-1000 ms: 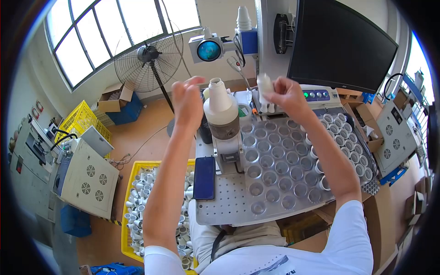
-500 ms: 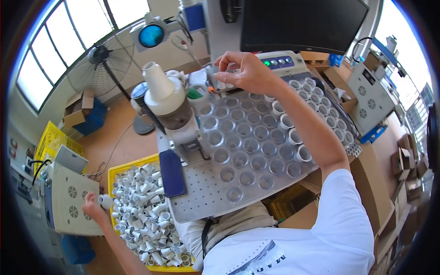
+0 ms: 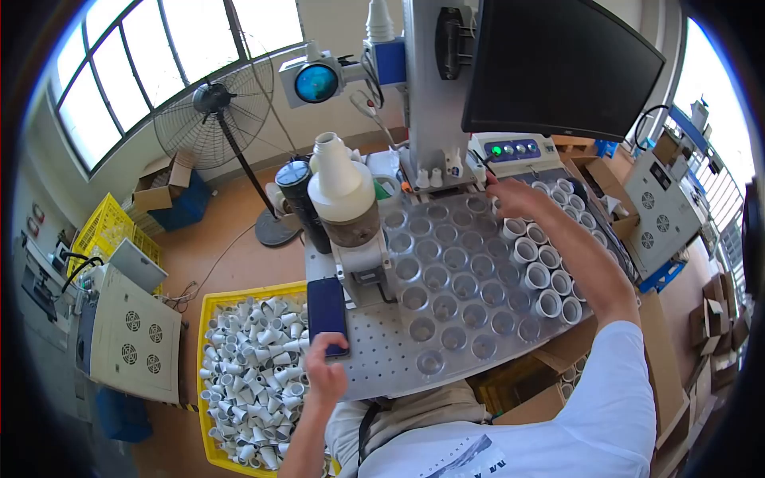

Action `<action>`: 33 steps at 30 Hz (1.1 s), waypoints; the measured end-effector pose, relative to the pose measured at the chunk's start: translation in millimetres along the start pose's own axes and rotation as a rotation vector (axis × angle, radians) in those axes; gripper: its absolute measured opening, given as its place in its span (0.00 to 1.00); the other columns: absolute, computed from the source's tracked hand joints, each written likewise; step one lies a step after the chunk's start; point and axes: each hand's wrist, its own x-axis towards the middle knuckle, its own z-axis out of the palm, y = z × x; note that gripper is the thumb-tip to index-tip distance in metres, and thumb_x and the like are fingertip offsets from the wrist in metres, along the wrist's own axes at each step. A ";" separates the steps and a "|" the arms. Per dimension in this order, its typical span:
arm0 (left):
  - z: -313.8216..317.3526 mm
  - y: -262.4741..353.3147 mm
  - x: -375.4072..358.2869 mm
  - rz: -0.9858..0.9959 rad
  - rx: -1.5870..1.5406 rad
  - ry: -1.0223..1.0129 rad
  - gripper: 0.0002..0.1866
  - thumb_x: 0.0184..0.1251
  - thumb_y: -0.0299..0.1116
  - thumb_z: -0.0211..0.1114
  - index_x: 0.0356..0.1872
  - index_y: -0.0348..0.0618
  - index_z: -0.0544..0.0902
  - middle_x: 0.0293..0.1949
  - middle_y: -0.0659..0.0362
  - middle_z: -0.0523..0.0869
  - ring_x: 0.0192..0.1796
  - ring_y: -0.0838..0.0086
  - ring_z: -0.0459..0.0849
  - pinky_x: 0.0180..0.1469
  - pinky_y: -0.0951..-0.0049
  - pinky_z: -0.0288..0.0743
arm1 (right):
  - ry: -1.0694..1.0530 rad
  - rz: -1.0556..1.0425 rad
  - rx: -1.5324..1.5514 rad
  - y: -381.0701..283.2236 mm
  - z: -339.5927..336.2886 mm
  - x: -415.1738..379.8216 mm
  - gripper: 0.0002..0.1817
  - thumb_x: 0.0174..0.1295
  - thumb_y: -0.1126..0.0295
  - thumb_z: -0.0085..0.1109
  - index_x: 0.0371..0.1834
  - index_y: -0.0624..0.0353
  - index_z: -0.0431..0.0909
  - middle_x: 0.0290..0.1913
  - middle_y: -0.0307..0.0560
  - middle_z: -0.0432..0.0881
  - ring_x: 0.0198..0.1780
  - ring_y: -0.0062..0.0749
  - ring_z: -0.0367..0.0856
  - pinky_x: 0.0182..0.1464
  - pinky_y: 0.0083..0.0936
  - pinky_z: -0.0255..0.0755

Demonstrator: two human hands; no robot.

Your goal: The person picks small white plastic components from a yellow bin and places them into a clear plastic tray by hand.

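Fingers pointing down, my right hand (image 3: 516, 197) is at the far edge of a clear tray (image 3: 374, 350) with rows of round holes. They close on a white cup-shaped piece there, mostly hidden by the hand. More white cups (image 3: 548, 303) fill the rows beneath my right forearm, while the holes to the left hold none. My left hand (image 3: 325, 373) is at the tray's near left corner, by the lower end of a dark phone (image 3: 327, 307). Its fingers are curled and no piece shows in them.
A yellow crate (image 3: 209, 398) heaped with small white cone-shaped pieces stands at the left. A white bottle-like cone (image 3: 339, 179) tops a device at the tray's left side. Behind are a monitor (image 3: 558, 72), a control box (image 3: 514, 151) and a fan (image 3: 213, 103).
My left hand has moved right, from beside the crate to the phone; the white piece it held no longer shows. My right hand has come down rightward onto the cups. The view has shifted.
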 end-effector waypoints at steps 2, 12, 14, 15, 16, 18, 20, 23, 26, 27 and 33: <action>22.6 8.0 0.8 0.013 -0.028 -0.104 0.13 0.46 0.25 0.51 0.33 0.35 0.77 0.34 0.48 0.81 0.39 0.51 0.81 0.48 0.63 0.77 | -0.045 0.046 0.039 -1.5 -11.5 -4.2 0.22 0.51 0.72 0.62 0.54 0.59 0.81 0.57 0.60 0.83 0.61 0.56 0.79 0.64 0.40 0.72; 90.4 -23.7 -26.8 -0.125 0.084 -0.185 0.05 0.49 0.20 0.57 0.29 0.34 0.78 0.37 0.46 0.81 0.46 0.49 0.80 0.49 0.55 0.75 | 0.215 -0.400 0.722 -102.7 60.5 -17.5 0.20 0.57 0.77 0.65 0.53 0.63 0.75 0.41 0.40 0.78 0.41 0.22 0.78 0.46 0.20 0.73; 83.7 -21.2 -25.4 -0.141 0.078 -0.131 0.04 0.50 0.21 0.57 0.28 0.34 0.78 0.37 0.47 0.81 0.46 0.49 0.80 0.50 0.56 0.74 | 0.226 -0.455 0.717 -106.8 78.9 -12.5 0.20 0.58 0.78 0.64 0.54 0.64 0.74 0.43 0.41 0.78 0.43 0.23 0.78 0.48 0.20 0.74; 84.1 -20.2 -24.5 -0.129 0.068 -0.148 0.03 0.50 0.21 0.58 0.27 0.34 0.78 0.37 0.47 0.81 0.47 0.50 0.80 0.51 0.56 0.74 | 0.226 -0.435 0.747 -105.6 79.4 -14.7 0.20 0.58 0.78 0.63 0.54 0.64 0.74 0.44 0.43 0.78 0.45 0.24 0.79 0.50 0.21 0.74; 84.4 -20.1 -24.0 -0.109 0.054 -0.172 0.03 0.50 0.21 0.58 0.27 0.34 0.78 0.37 0.47 0.81 0.47 0.50 0.80 0.52 0.57 0.74 | 0.234 -0.405 0.775 -104.7 78.8 -15.2 0.20 0.58 0.79 0.62 0.54 0.64 0.73 0.46 0.44 0.78 0.47 0.25 0.79 0.52 0.21 0.74; 84.3 -18.5 -25.1 -0.117 0.051 -0.178 0.03 0.50 0.22 0.58 0.26 0.34 0.78 0.38 0.48 0.81 0.48 0.51 0.79 0.52 0.57 0.74 | 0.233 -0.413 0.735 -105.9 77.0 -19.1 0.20 0.58 0.80 0.62 0.54 0.64 0.73 0.46 0.45 0.78 0.47 0.26 0.80 0.52 0.22 0.74; 83.1 -20.7 -23.4 -0.106 0.057 -0.202 0.03 0.50 0.22 0.58 0.26 0.34 0.78 0.38 0.48 0.81 0.48 0.51 0.79 0.52 0.58 0.73 | 0.253 -0.409 0.709 -109.9 77.0 -21.8 0.20 0.58 0.80 0.62 0.54 0.64 0.73 0.46 0.45 0.78 0.47 0.26 0.80 0.53 0.22 0.74; 88.2 -23.6 -26.0 -0.096 0.050 -0.163 0.03 0.50 0.22 0.58 0.26 0.34 0.78 0.38 0.48 0.81 0.48 0.51 0.79 0.52 0.58 0.73 | 0.296 -0.413 0.680 -112.7 77.5 -25.9 0.20 0.56 0.80 0.63 0.52 0.64 0.72 0.45 0.45 0.77 0.46 0.27 0.79 0.53 0.23 0.74; 86.9 -22.3 -25.7 -0.104 0.042 -0.152 0.03 0.50 0.21 0.58 0.27 0.34 0.78 0.38 0.48 0.81 0.48 0.52 0.79 0.53 0.58 0.73 | 0.306 -0.410 0.661 -110.9 78.3 -27.9 0.20 0.55 0.81 0.64 0.51 0.63 0.71 0.43 0.46 0.76 0.44 0.28 0.78 0.53 0.24 0.73; 86.3 -21.4 -25.3 -0.117 0.034 -0.150 0.04 0.50 0.21 0.58 0.28 0.34 0.78 0.38 0.48 0.81 0.48 0.52 0.79 0.53 0.58 0.73 | 0.306 -0.425 0.633 -109.8 79.1 -28.3 0.20 0.55 0.81 0.63 0.51 0.62 0.69 0.44 0.46 0.75 0.46 0.28 0.78 0.55 0.23 0.72; 81.7 -18.0 -25.1 -0.076 0.064 -0.134 0.06 0.48 0.21 0.56 0.29 0.35 0.78 0.37 0.48 0.81 0.46 0.50 0.79 0.50 0.57 0.74 | 0.305 -0.384 0.514 -117.9 66.6 -36.2 0.21 0.50 0.76 0.67 0.47 0.60 0.69 0.38 0.49 0.78 0.41 0.36 0.79 0.51 0.29 0.73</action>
